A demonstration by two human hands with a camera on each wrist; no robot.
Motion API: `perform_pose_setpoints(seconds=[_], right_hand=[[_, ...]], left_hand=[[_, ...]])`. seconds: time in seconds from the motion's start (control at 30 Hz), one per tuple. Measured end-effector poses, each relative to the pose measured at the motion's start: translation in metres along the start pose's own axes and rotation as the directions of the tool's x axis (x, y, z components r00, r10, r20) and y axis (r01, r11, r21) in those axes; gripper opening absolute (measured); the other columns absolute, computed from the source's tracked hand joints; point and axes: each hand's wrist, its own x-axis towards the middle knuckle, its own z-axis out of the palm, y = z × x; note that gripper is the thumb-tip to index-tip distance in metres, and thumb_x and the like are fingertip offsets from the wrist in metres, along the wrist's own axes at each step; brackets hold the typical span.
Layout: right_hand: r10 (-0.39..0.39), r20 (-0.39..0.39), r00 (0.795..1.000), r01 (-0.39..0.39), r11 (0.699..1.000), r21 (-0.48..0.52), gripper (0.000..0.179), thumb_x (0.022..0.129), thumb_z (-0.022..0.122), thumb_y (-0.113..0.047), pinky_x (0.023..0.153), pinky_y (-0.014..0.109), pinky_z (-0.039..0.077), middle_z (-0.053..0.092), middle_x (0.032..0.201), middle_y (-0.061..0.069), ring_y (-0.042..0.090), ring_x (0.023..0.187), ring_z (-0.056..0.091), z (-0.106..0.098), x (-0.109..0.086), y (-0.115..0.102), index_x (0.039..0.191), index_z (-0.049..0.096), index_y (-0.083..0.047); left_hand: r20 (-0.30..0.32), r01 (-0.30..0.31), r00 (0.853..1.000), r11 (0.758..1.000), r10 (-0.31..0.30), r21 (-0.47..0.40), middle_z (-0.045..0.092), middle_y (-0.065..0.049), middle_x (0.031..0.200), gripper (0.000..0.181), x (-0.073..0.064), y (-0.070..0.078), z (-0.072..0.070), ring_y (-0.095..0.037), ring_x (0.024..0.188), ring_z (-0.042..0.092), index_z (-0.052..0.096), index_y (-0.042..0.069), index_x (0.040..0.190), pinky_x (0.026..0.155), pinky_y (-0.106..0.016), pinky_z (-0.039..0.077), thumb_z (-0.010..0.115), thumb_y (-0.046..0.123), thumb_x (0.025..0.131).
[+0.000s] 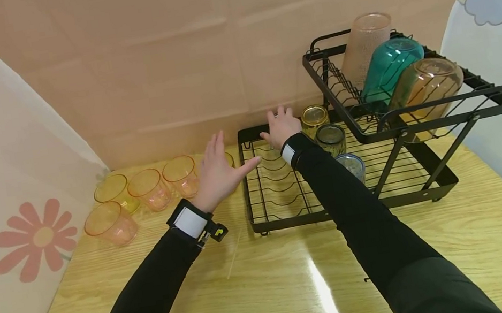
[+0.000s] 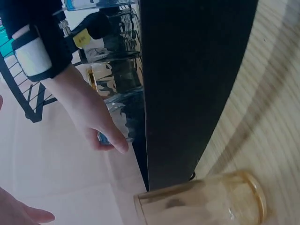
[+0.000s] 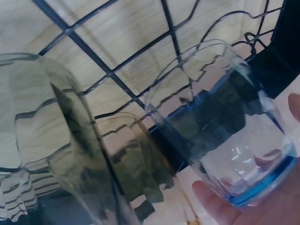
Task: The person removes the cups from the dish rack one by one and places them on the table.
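Note:
In the head view my right hand [image 1: 283, 127] reaches into the back of the black dish rack's lower tier [image 1: 290, 222]. In the right wrist view its fingers hold the base of an upside-down clear glass [image 3: 225, 136] with a blue-tinted bottom, its rim down by the wires. My left hand [image 1: 219, 174] hovers left of the rack, fingers straight and thumb spread, holding nothing. A yellowish glass [image 1: 230, 159] is partly hidden behind it. Beside the held glass stand upside-down glasses: a yellow one [image 1: 315, 116], a grey one [image 1: 331, 136] and a blue-tinted one [image 1: 352, 164].
Several glasses stand upright on the table at the left, among them a yellow one [image 1: 112, 190] and an orange-pink one [image 1: 112, 226]. The rack's upper tier [image 1: 430, 118] bears a pink tumbler [image 1: 367, 41], a teal glass [image 1: 391, 68] and an amber glass [image 1: 429, 81].

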Motion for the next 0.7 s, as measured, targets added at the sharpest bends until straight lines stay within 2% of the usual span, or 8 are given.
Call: perform_pose_setpoints(seconds=[0.2, 0.4, 0.5, 0.7], right_hand=[[-0.024, -0.042, 0.999, 0.027, 0.997, 0.071, 0.057, 0.091, 0.047, -0.045, 0.066, 0.042, 0.047, 0.031, 0.126, 0.025, 0.042, 0.113, 0.034, 0.003, 0.001, 0.001, 0.134, 0.033, -0.009], [-0.105, -0.063, 0.992, 0.107, 0.994, 0.026, 0.056, 0.091, 0.049, -0.043, 0.061, 0.040, 0.047, 0.034, 0.123, 0.028, 0.043, 0.108, 0.037, 0.004, 0.002, 0.004, 0.135, 0.035, -0.011], [-0.118, -0.093, 0.989, 0.118, 0.993, -0.001, 0.053, 0.091, 0.049, -0.042, 0.060, 0.039, 0.047, 0.037, 0.120, 0.027, 0.041, 0.106, 0.040, -0.005, -0.001, 0.001, 0.132, 0.039, -0.011], [-0.128, -0.149, 0.981, 0.122, 0.991, -0.046, 0.051, 0.091, 0.049, -0.043, 0.060, 0.038, 0.047, 0.041, 0.115, 0.025, 0.037, 0.100, 0.042, -0.031, -0.006, -0.002, 0.130, 0.042, -0.011]], left_hand=[[0.012, 0.000, 1.000, 0.999, 0.001, -0.048, 0.009, -0.011, 0.150, 0.111, 0.000, 0.000, 0.004, -0.027, 0.135, 0.009, 0.007, 0.013, 0.146, 0.103, -0.049, 0.013, 0.043, 0.082, 0.067], [0.043, 0.019, 0.999, 0.992, -0.014, -0.125, 0.008, -0.010, 0.151, 0.109, -0.001, 0.005, 0.006, -0.025, 0.135, 0.009, 0.005, 0.016, 0.147, 0.104, -0.047, 0.013, 0.045, 0.081, 0.068], [0.055, 0.034, 0.998, 0.980, -0.024, -0.194, 0.010, -0.010, 0.151, 0.108, 0.000, 0.007, 0.009, -0.024, 0.135, 0.012, 0.006, 0.017, 0.147, 0.103, -0.046, 0.016, 0.046, 0.079, 0.069], [0.093, 0.096, 0.993, 0.941, -0.069, -0.325, 0.010, -0.005, 0.151, 0.106, -0.001, 0.013, 0.009, -0.022, 0.134, 0.015, 0.005, 0.021, 0.147, 0.101, -0.046, 0.021, 0.048, 0.078, 0.069]])
